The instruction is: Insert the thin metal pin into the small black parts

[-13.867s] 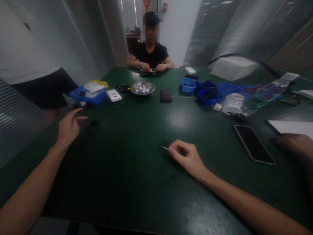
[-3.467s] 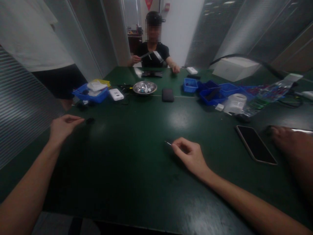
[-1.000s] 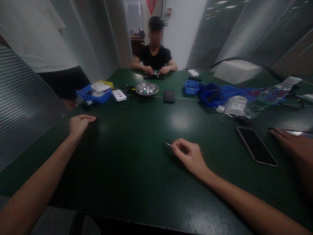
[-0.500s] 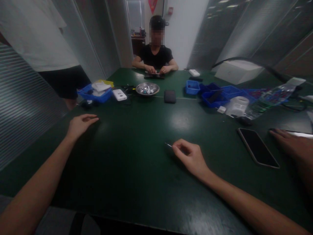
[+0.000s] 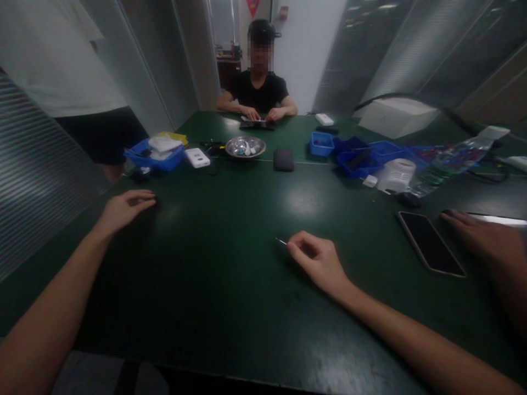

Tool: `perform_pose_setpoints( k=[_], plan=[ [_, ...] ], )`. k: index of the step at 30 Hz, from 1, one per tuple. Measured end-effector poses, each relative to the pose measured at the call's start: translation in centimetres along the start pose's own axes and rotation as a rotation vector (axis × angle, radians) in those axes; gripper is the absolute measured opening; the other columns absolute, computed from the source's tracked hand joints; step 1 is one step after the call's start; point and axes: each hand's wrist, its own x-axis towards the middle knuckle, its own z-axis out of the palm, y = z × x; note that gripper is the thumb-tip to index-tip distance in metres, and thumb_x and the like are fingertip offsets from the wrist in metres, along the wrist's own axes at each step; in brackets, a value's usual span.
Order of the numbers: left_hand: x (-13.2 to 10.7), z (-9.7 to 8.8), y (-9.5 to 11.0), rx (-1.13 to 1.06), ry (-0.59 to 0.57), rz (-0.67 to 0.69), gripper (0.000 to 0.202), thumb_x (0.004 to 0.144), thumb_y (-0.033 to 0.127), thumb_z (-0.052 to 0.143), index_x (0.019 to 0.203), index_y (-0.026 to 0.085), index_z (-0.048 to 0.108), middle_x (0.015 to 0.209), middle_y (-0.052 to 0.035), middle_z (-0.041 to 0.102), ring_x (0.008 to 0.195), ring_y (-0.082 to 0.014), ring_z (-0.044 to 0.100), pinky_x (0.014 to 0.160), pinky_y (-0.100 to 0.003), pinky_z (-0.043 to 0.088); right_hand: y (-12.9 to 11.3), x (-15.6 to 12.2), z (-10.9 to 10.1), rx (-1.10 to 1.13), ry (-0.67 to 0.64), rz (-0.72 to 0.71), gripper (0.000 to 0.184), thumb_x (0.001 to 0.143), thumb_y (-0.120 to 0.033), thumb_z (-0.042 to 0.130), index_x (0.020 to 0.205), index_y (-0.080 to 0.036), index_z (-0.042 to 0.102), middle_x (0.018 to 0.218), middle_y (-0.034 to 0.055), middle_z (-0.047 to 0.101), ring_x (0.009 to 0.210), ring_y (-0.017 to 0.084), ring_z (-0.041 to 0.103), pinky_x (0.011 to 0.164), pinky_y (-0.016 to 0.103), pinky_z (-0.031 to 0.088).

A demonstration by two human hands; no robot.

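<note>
A thin, silvery metal rod (image 5: 281,241) is pinched between thumb and forefinger of the right hand (image 5: 318,258), over the dark-green tabletop (image 5: 214,263). Left hand (image 5: 124,209): fingertips at a small black object (image 5: 156,198), grip unclear.

Bare hands (image 5: 319,260), slim bare forearms (image 5: 382,317)

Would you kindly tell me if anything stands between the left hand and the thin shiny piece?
Nothing visible does: green tabletop lies between the left hand and the thin shiny piece in the right hand.
</note>
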Motion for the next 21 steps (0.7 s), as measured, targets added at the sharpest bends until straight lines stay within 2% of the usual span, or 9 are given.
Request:
perform_pose_setpoints(
  k=[4,10,14,16,19,21],
  plan=[
    [0.2,0.0,0.4,0.018,0.008,-0.070,0.043,0.091,0.045,0.072,0.125,0.019,0.070,0.115,0.0025,0.068,0.101,-0.0155,0.058,0.082,-0.020,0.040,0.1,0.0,0.1,-0.010,-0.003,0.007,0.019,0.097,-0.033,0.062,0.087,-0.019,0.071,0.076,0.0004,0.069,0.065,0.016,0.062,0.060,0.026,0.045],
    [0.7,0.2,0.3,-0.024,-0.048,-0.100,0.049,0.090,0.046,0.072,0.130,0.018,0.067,0.112,-0.0009,0.067,0.100,-0.0182,0.059,0.081,-0.022,0.042,0.1,0.2,0.1,-0.014,0.002,0.001,0.020,0.097,-0.033,0.060,0.087,-0.019,0.071,0.075,0.0006,0.068,0.066,0.016,0.062,0.060,0.026,0.046],
    [1.3,0.7,0.4,0.052,0.036,-0.137,0.060,0.087,0.050,0.074,0.135,0.016,0.060,0.109,-0.0033,0.066,0.095,-0.0191,0.060,0.076,-0.023,0.044,-0.1,0.4,-0.1,-0.022,0.005,0.002,0.020,0.097,-0.033,0.060,0.086,-0.019,0.070,0.074,0.0004,0.068,0.065,0.016,0.062,0.060,0.026,0.046],
    [1.4,1.2,0.7,0.113,0.076,-0.127,0.057,0.087,0.047,0.073,0.133,0.015,0.060,0.105,-0.0027,0.066,0.092,-0.0186,0.061,0.077,-0.024,0.045,-0.1,0.5,-0.2,-0.022,0.000,0.004,0.021,0.097,-0.033,0.060,0.086,-0.019,0.070,0.074,0.0003,0.068,0.065,0.016,0.062,0.061,0.026,0.046],
    [0.6,2.3,2.9,0.090,0.049,-0.011,0.048,0.089,0.037,0.070,0.130,0.015,0.062,0.107,-0.0029,0.067,0.096,-0.0191,0.063,0.081,-0.026,0.046,-0.1,0.7,-0.3,-0.028,-0.011,0.005,0.021,0.097,-0.033,0.059,0.086,-0.019,0.070,0.075,0.0004,0.069,0.065,0.015,0.062,0.060,0.026,0.046],
    [-0.9,3.6,6.0,0.022,-0.046,0.109,0.046,0.089,0.038,0.069,0.129,0.018,0.064,0.109,-0.0044,0.069,0.097,-0.0214,0.064,0.081,-0.029,0.048,0.0,0.8,-0.3,-0.037,-0.022,0.000,0.020,0.097,-0.032,0.060,0.086,-0.019,0.070,0.076,0.0007,0.069,0.066,0.016,0.062,0.060,0.026,0.046]
  ],
)
